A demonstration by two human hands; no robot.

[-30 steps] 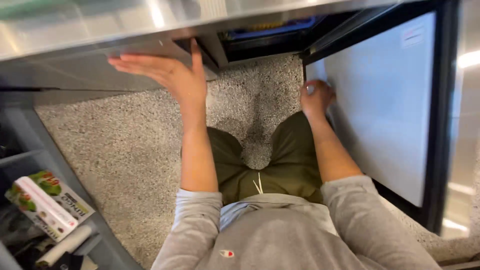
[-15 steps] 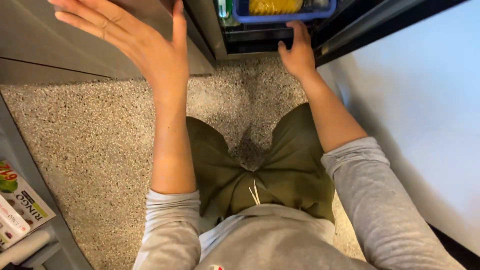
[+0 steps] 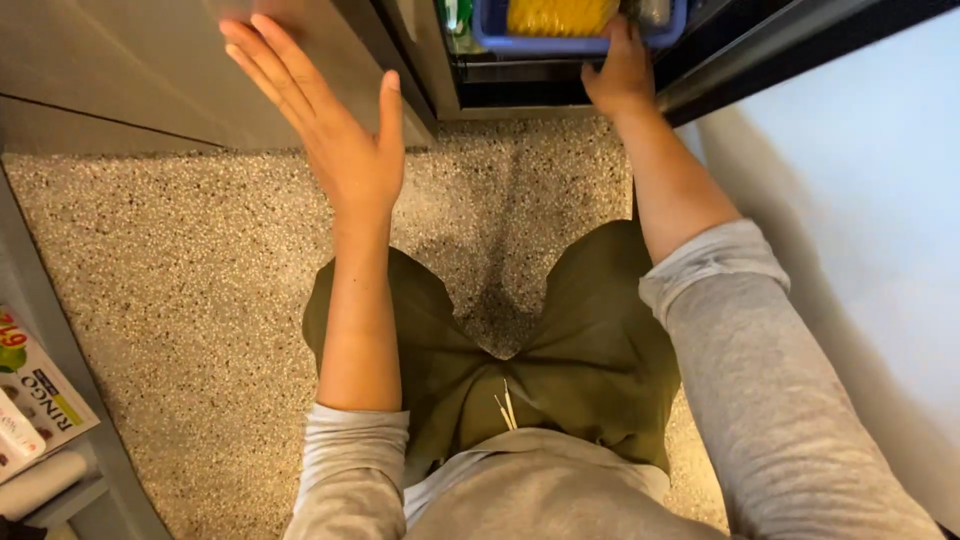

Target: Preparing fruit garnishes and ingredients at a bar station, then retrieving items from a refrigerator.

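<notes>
**Right hand on the blue basket, left hand flat at the grey door**

The right hand point(image 3: 620, 75) reaches into the open fridge and curls its fingers over the front rim of a blue basket point(image 3: 520, 42), gripping it. The basket sits on a shelf at the top of the view and holds a yellow packet point(image 3: 555, 15). The left hand point(image 3: 335, 130) is spread wide, fingers apart and holding nothing, raised against a grey door point(image 3: 120, 70); whether it touches cannot be told. The white fridge door point(image 3: 860, 220) stands open on the right. Below lies a speckled floor point(image 3: 180, 280). A printed carton point(image 3: 40, 390) lies on a shelf at lower left.
</notes>
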